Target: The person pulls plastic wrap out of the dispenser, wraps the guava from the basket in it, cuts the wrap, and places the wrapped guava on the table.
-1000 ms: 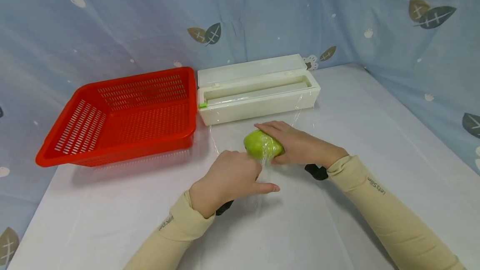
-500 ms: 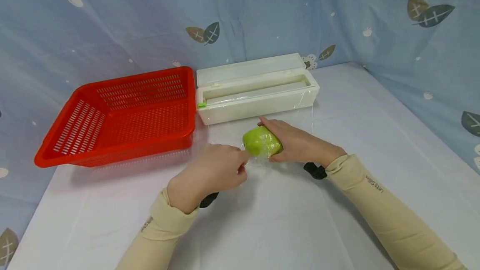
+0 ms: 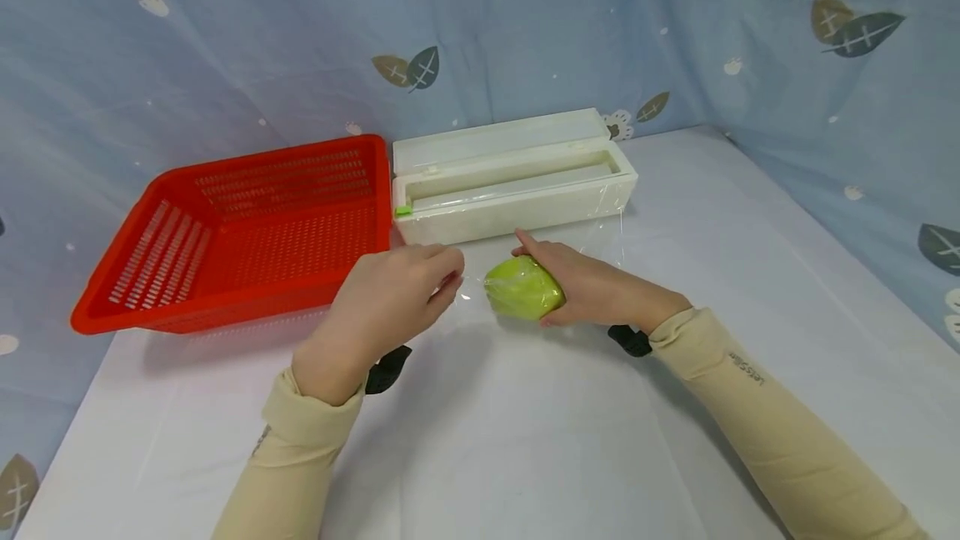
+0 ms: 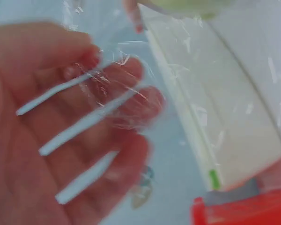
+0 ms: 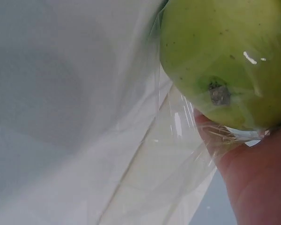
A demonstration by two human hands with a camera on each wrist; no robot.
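A green fruit (image 3: 523, 288) sits near the middle of the head view, just in front of an open white box (image 3: 517, 217), and clear film (image 5: 180, 140) lies over much of its skin. The wrapping looks partly done: film covers the side towards the left hand (image 3: 386, 302) and, in the right wrist view, passes over the fruit's dark, dry end, yet it hangs loose below there rather than lying snug. Faint film edges and glints run between the box's front wall and the right hand (image 3: 588, 280), so the sheet is probably uncut; closing the loose part round the fruit and parting it from the box seem to be left. The red basket (image 3: 255, 298) at the left of the frame shows no fruit in its visible part. The right hand comes in from the lower right, its thumb and fingers spread round the fruit's right side in a firm-looking hold. The left hand reaches up from the lower left, back of the hand uppermost, apart from the fruit and overlapping the basket's near corner in the picture; its fingers are bent, and the left wrist view shows crumpled film at the fingertips, apparently pinched there. Whether the fruit touches the table (image 3: 540, 448) cannot be told.
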